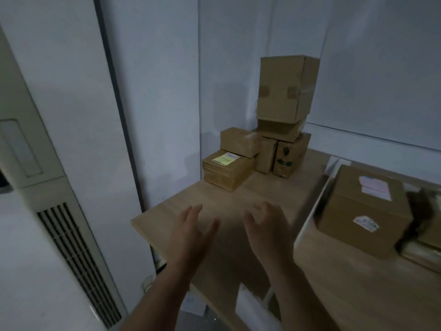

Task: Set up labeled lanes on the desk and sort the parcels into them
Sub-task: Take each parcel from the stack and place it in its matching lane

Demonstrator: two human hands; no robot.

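Observation:
A wooden desk [238, 199] stands against the white wall. In its far corner sits a stack of cardboard parcels. The low front one [226, 172] carries a yellow-green label, with a smaller box [239, 141] on top. Behind them a tall box [286, 88] rests on other boxes [290, 155]. A larger parcel [362, 209] with pale stickers lies at the right. My left hand [191, 232] and my right hand [265, 230] hover over the bare desk, fingers spread, palms facing each other. Neither holds anything.
A white divider strip [315, 204] runs along the left side of the large parcel. A tall floor air conditioner [59, 211] with a vent grille stands left of the desk. Dark blurred items [422, 211] lie at the far right edge.

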